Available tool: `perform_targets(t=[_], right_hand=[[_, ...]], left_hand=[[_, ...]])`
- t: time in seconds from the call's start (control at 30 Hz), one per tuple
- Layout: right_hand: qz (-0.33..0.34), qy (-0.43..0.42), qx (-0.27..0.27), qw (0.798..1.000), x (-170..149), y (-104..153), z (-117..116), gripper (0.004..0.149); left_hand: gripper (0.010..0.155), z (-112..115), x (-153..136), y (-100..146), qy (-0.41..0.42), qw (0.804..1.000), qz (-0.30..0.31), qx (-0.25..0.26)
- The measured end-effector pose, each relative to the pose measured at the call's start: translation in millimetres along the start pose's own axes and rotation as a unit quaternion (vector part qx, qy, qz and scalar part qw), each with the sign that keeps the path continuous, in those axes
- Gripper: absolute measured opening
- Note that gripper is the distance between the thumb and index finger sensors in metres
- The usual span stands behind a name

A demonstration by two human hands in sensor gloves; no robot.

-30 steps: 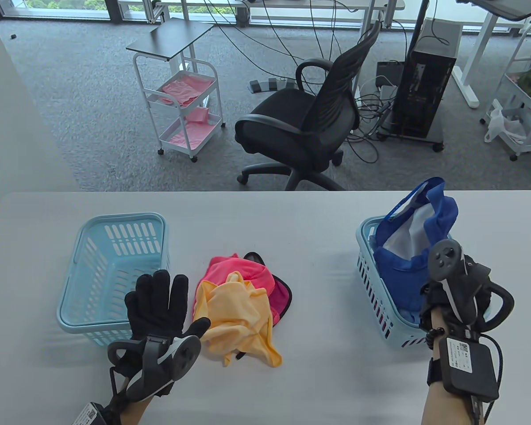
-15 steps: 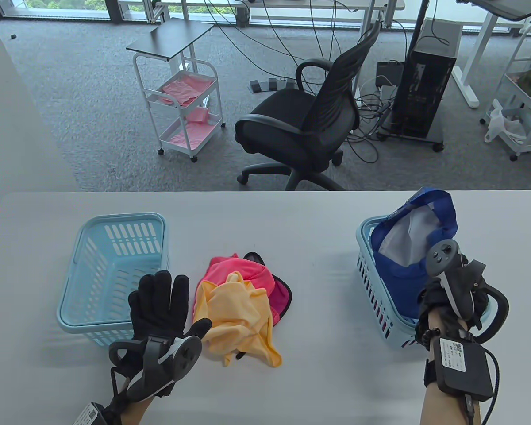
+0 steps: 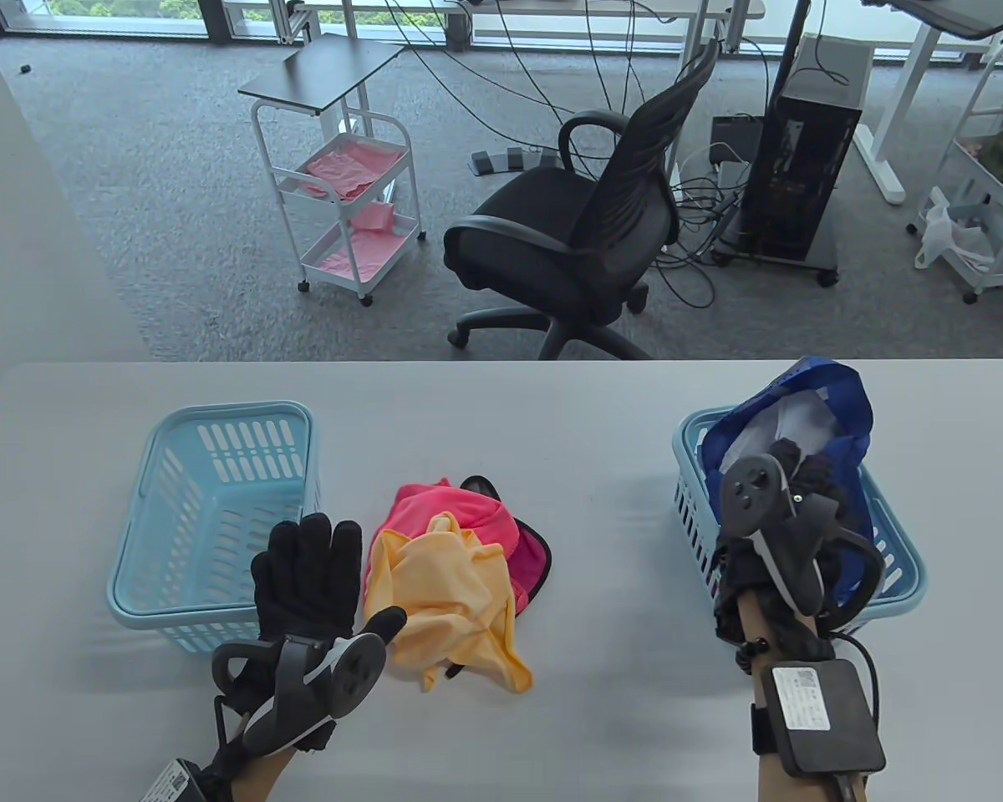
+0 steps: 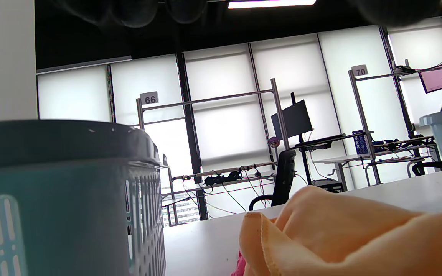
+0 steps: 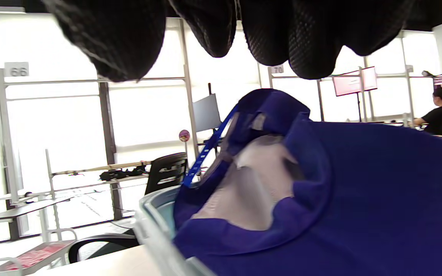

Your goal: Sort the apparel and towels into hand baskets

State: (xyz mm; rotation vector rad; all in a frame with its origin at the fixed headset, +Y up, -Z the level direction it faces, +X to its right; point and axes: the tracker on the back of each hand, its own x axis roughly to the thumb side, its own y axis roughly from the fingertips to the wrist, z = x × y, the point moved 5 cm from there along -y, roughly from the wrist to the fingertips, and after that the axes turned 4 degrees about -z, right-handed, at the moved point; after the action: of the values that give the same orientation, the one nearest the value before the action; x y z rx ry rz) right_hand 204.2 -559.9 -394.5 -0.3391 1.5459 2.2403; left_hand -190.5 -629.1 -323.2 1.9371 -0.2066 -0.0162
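Observation:
Two light blue hand baskets stand on the grey table. The left basket (image 3: 217, 411) holds nothing I can see. The right basket (image 3: 903, 576) holds a blue garment (image 3: 844, 401) with a pale lining, bunched above the rim. My right hand (image 3: 798, 464) hovers over that garment, fingers loosely curled and holding nothing; in the right wrist view the fingertips (image 5: 117, 38) hang clear above the blue garment (image 5: 340, 191). A yellow cloth (image 3: 460, 585) lies on a pink cloth (image 3: 435, 505) at mid table. My left hand (image 3: 309, 568) lies flat with straight fingers between the left basket and the yellow cloth (image 4: 340, 237).
A dark magenta piece with a black edge (image 3: 535, 560) lies under the pile. Beyond the table's far edge stand an office chair (image 3: 568, 242), a white cart with pink cloths (image 3: 343, 200) and a computer tower (image 3: 802, 167). A seated person (image 5: 441, 111) is far off.
My right hand has moved left and forward over the right basket, and the blue garment has sunk lower into it. The left hand has barely shifted.

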Motion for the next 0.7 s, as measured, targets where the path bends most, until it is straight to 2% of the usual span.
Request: perform_targets(t=[0.17,0.27,0.4,0.5,0.57,0.7], right_hand=[[0.105,-0.009,0.027,0.994,54,39,-32,0.077],[0.151,-0.013,0.067,0.986,77,67,-68,0.081],[0.191,0.002,0.123,0.974,91,91,-119,0.084],[0.215,0.009,0.156,0.964,89,98,-148,0.087],[0.227,-0.013,0.179,0.957,84,98,-154,0.088],[0.220,-0.033,0.173,0.959,71,93,-149,0.089]], left_hand=[[0.099,0,0,0,0.000,1.000,0.000,0.001],[0.098,0,1,0,-0.002,1.000,0.002,-0.001],[0.098,0,1,0,-0.001,1.000,0.005,-0.001],[0.097,0,2,0,-0.001,1.000,0.007,-0.001],[0.097,1,3,1,0.002,1.000,0.009,-0.002],[0.097,1,12,3,0.000,1.000,0.023,-0.004]])
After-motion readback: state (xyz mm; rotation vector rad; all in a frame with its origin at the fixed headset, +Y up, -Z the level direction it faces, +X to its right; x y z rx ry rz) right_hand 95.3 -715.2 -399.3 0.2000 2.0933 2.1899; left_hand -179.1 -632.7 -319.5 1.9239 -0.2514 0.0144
